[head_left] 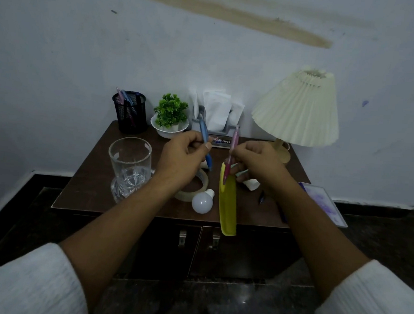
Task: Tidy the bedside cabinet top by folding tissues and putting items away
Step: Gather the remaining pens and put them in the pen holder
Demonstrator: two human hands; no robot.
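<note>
Above the middle of the dark wooden bedside cabinet [88,192], my left hand [179,157] grips a blue pen [204,134], held nearly upright. My right hand [257,162] grips a pink pen [233,144], also nearly upright, just right of the blue one. A black mesh pen holder [130,113] with several pens stands at the back left corner. White tissues [216,108] stick up from a grey holder [231,129] at the back centre. A crumpled white tissue [251,184] lies under my right wrist.
A clear glass [129,168] stands front left. A tape roll [193,192], a white bulb [202,202] and a yellow comb [227,207] overhanging the front edge lie in the middle. A small plant [171,112], a pleated lamp [300,109] and a purple notebook [325,204] sit around them.
</note>
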